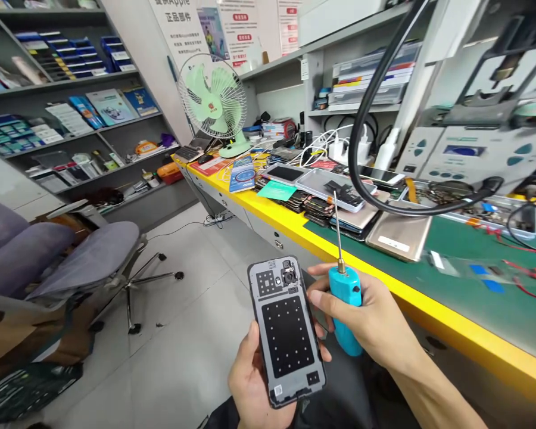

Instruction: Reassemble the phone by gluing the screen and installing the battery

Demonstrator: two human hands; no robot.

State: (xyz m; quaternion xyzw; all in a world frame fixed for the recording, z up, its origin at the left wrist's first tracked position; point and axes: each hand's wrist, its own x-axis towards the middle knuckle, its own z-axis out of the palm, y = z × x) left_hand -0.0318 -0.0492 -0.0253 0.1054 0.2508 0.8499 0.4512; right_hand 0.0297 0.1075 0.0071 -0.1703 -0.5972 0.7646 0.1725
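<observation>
An opened phone [288, 333], its grey and black inner side facing up and a camera module near its top, rests in my left hand [254, 375]. The fingers of that hand wrap round its lower edges. My right hand [370, 316] grips a turquoise electric screwdriver [347, 310], whose long thin metal shaft points up and away from me. The fingertips of my right hand are beside the phone's upper right edge.
A yellow-edged bench [411, 298] with a green mat runs along the right, bearing stacked phones, a tray [317, 182] and tools. A black cable [361, 119] arcs above it. Further back stands a green fan [212, 101]. At left are a chair [89, 256] and shelves.
</observation>
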